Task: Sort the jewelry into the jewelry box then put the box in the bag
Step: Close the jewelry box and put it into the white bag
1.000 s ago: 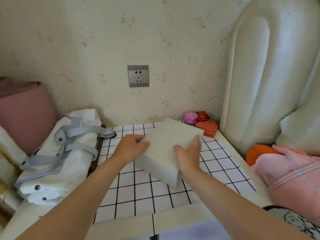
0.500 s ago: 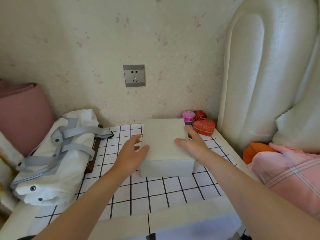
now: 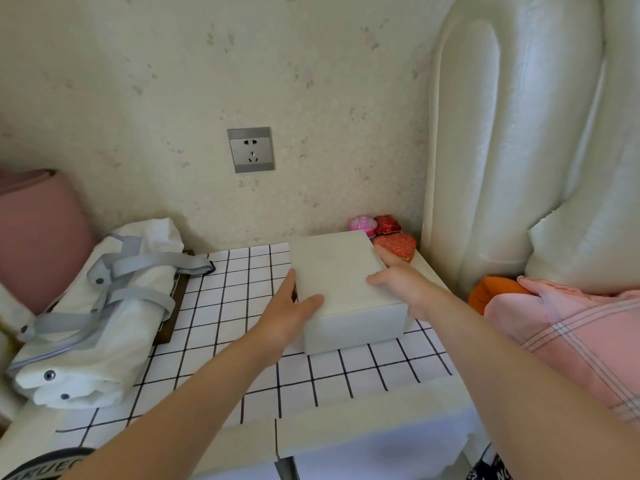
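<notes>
Centrally, the closed white box (image 3: 341, 271) rests on the checked cloth (image 3: 225, 306) of the table (image 3: 346, 420), toward its rear right. Left hand (image 3: 287, 308): clasps the box's left edge, thumb on the lid, fingers down the side. Right hand (image 3: 403, 284): clasps the right edge, thumb on the lid, forefinger stretched along the rim. Bag (image 3: 86, 323): white with grey straps, bundled at the table's left end, well apart from the box. Behind the box, by the wall: a red heart tin (image 3: 398, 245) just beside the right forefinger, a pink pot (image 3: 362, 225) and a small red case (image 3: 388, 224).
</notes>
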{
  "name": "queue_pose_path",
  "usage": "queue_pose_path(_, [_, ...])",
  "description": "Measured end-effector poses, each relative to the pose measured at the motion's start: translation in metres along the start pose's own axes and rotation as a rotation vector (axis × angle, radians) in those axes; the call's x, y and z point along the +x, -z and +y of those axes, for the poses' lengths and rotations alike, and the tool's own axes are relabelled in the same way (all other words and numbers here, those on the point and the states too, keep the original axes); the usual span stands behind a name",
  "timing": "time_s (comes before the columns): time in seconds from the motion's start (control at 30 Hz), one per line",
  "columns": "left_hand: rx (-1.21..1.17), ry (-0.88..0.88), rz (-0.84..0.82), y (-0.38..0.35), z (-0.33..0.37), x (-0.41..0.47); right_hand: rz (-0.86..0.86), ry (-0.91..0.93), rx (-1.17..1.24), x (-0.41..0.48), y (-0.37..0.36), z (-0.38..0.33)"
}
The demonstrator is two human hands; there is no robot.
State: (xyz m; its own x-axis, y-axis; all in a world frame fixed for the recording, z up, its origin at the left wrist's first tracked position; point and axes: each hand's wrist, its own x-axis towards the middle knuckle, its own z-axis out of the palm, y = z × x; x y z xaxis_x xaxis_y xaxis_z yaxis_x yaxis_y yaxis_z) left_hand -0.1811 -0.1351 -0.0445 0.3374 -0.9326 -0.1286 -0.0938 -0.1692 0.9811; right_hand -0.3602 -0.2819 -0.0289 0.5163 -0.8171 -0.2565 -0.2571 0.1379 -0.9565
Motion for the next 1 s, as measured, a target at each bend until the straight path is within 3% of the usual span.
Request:
queue_pose_path(0.2, [0.005,-0.003,-0.015,-0.023,0.001,0.004,0.009,-0.003,-0.074,-0.009,0.029,0.005])
queue_pose_path(0.4, [0.103,0.018,0.040,-0.010,0.007,0.008,0.091,0.099,-0.557,-0.021,0.013,-0.019])
queue_pose_path(0.57, [0.339,-0.091,0.151,0.023,0.019,-0.004,0.187,0.292,-0.918,-0.018,-0.032,-0.044])
queue_pose_path(0.83, [0.735,-0.163,0.393,0.152,0.000,-0.032,-0.067,0.434,-0.793,-0.010,-0.166,-0.063])
queue_pose_path(1.0, [0.965,-0.058,0.642,0.243,-0.032,-0.060,-0.256,0.499,-0.791,-0.002,-0.266,-0.064])
